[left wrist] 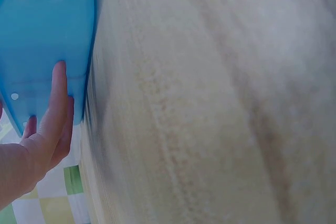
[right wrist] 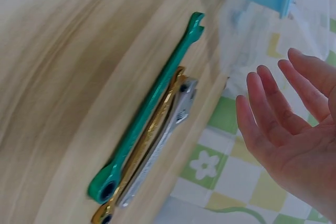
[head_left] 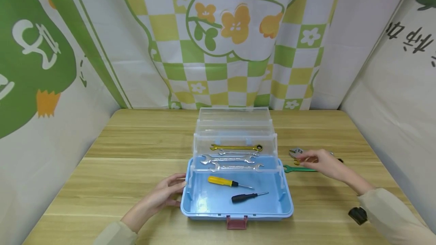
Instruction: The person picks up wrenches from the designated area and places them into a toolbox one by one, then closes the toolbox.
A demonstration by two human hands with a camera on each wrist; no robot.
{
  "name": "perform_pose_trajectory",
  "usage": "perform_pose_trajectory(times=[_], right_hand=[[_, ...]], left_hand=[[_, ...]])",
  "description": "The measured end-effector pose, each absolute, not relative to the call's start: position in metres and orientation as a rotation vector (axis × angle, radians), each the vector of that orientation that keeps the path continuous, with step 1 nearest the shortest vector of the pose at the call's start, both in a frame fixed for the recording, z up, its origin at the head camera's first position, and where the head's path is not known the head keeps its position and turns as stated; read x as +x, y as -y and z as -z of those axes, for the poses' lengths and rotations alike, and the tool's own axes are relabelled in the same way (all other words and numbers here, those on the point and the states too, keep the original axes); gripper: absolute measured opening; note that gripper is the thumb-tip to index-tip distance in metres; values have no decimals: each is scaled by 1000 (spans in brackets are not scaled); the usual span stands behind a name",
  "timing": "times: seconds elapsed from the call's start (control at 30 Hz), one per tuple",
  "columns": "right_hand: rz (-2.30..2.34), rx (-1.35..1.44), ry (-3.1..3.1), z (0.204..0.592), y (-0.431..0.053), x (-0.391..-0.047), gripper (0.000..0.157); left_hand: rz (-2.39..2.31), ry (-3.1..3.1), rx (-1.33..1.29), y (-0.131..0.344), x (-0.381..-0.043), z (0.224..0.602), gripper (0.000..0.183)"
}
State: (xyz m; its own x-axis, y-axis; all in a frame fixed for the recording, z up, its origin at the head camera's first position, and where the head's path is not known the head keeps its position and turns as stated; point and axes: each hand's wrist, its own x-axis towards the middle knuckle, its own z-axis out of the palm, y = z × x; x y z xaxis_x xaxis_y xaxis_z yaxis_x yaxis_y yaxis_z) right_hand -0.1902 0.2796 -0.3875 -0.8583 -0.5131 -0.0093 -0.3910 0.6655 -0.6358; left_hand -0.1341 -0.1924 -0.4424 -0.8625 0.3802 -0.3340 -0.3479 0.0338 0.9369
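at the left of the head view, your left hand point(head_left: 165, 193) rests against the side of the blue toolbox point(head_left: 265, 216); the left wrist view adds what the head view hides, fingers extended along the outer wall, near a small hole. at lower centre of the head view the box is open, its clear tiers point(head_left: 235, 124) raised behind. one tier holds a gold wrench point(head_left: 236, 147) and silver wrenches point(head_left: 228, 159); below them, on the box floor, lie a yellow screwdriver point(head_left: 221, 181) and a black screwdriver point(head_left: 243, 198). a dark red clasp point(head_left: 236, 222) hangs at the front.

right of the box, your right hand point(head_left: 321, 163) hovers and blocks the middle of the tools on the table. the right wrist view shows those fingers apart and empty, and lays the tools bare at centre left: a green wrench point(right wrist: 148, 106), a second gold wrench point(right wrist: 151, 129) and an adjustable wrench point(right wrist: 169, 126), side by side. at lower right of the head view, a black object point(head_left: 357, 215) lies beside your sleeve point(head_left: 388, 211); you cannot tell what it is.
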Motion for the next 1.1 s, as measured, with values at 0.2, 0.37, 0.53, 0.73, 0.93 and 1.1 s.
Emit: perform_pose_trajectory(times=[0.2, 0.37, 0.53, 0.73, 0.93, 1.1], right_hand=[[917, -746, -2737, 395, -285, -191, 27], [910, -708, -2750, 402, -289, -194, 27], [891, -693, -2757, 409, -293, -196, 28], [894, -728, -2763, 415, -296, -198, 27], [846, -731, -2777, 420, -298, -200, 24], [791, -759, -2807, 428, -299, -204, 17]], left_hand=[[-1881, -1818, 28, 192, -134, 443, 65], [-1885, -1820, 28, 192, -134, 444, 65], [-1882, -1821, 23, 192, -134, 443, 64], [-1884, -1819, 20, 192, -134, 443, 63], [-1883, -1820, 19, 191, -134, 442, 63], [-1878, -1824, 17, 191, -134, 442, 64]])
